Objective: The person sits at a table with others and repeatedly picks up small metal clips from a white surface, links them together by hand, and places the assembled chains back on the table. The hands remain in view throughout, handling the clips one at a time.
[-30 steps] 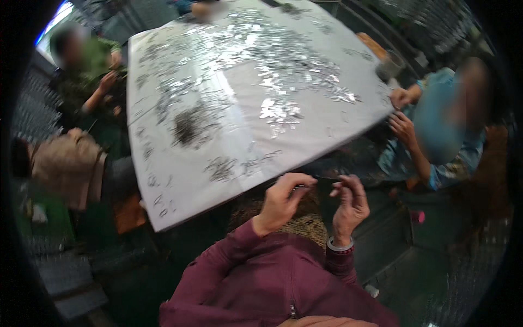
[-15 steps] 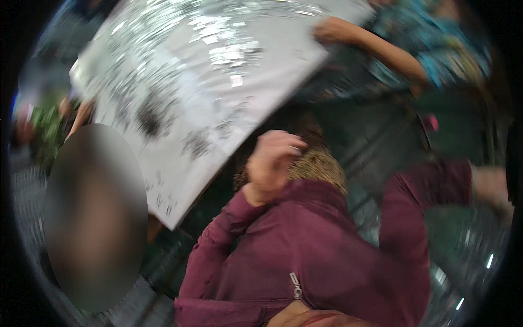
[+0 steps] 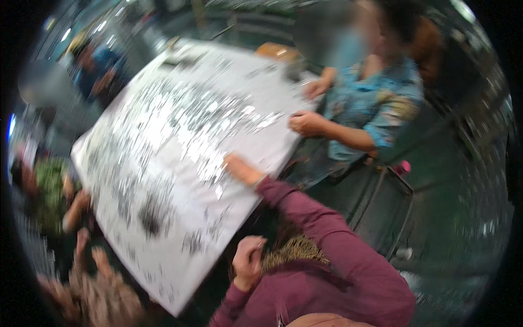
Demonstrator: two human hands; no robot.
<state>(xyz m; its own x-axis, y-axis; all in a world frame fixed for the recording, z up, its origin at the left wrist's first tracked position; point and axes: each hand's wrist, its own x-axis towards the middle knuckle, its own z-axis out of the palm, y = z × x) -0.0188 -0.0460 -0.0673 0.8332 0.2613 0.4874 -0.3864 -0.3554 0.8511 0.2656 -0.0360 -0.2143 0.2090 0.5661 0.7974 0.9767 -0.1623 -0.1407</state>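
Note:
My right hand [image 3: 243, 170] reaches over the white table, at the near right edge of a wide spread of small shiny silver pieces [image 3: 185, 128]. Motion smears its fingers, so what they do is unclear. A bright flat piece [image 3: 219, 192] lies just in front of it on the table. My left hand [image 3: 249, 262] is held up close to my body, off the table's near edge, with its fingers curled inward. Anything inside them is too blurred to see.
The white table [image 3: 180, 278] also bears a dark heap of small pieces [image 3: 155, 213] and scattered dark bits [image 3: 196, 240]. A person in a blue patterned shirt [image 3: 354, 103] works at the right; others sit along the left. A metal frame [image 3: 400, 223] stands at the right.
My right arm has swung from the far right side onto the table, beside the silver pieces. My left hand stays near my body. The view has shifted, showing more of the table.

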